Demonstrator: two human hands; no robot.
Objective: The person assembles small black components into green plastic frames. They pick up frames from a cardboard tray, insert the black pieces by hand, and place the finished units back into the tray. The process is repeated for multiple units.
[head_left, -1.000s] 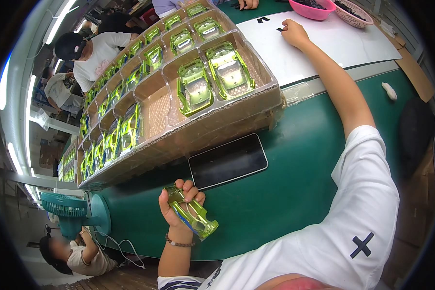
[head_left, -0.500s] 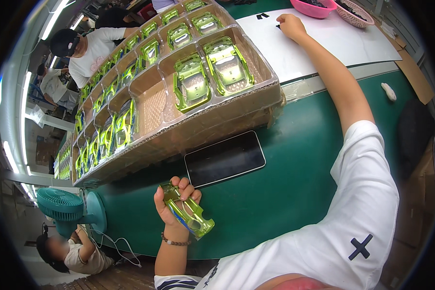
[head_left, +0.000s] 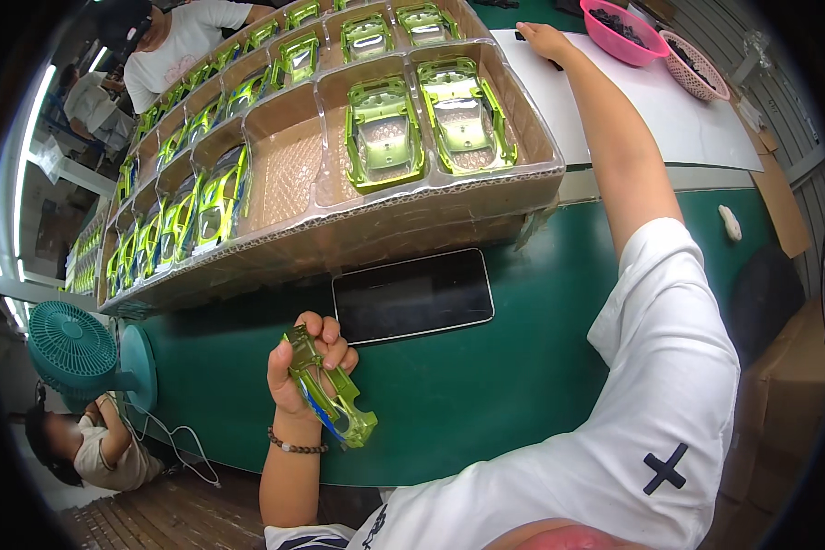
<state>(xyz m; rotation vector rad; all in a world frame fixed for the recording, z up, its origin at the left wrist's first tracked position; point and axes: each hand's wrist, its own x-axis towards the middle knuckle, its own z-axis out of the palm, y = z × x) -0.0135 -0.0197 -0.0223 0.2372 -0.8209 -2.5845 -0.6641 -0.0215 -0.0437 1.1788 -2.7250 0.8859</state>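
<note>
head view: clasped in the left hand (head_left: pixel 291 392), between thumb and curled fingers, a glossy lime-green plastic shell (head_left: pixel 344 394) with cut-out openings and a blue streak along one side, held tilted above a smooth dark green tabletop (head_left: pixel 541 367); at the far end of an outstretched arm, over a flat white board (head_left: pixel 669 119), the right hand (head_left: pixel 548 41) with fingers bent down, beside a tiny black piece (head_left: pixel 521 37), cannot tell whether pinched or merely touched; on the white sleeve (head_left: pixel 660 321), a bold dark cross (head_left: pixel 665 468), and lower on the shirt, black markings (head_left: pixel 374 527) too slanted to read; around the left wrist, a bracelet (head_left: pixel 295 447) of round brown beads; just beyond, a flat dark-screened phone (head_left: pixel 412 295) with a pale rim, lying near a corrugated cardboard carton (head_left: pixel 367 229), fitted with clear moulded plastic compartments holding more glossy green shells (head_left: pixel 385 137); by the board's far edge, a pink basin (head_left: pixel 614 44) and a paler perforated basket (head_left: pixel 689 84), each with small black parts (head_left: pixel 625 23) inside; off to the left, a round-caged teal fan (head_left: pixel 71 348)
</note>
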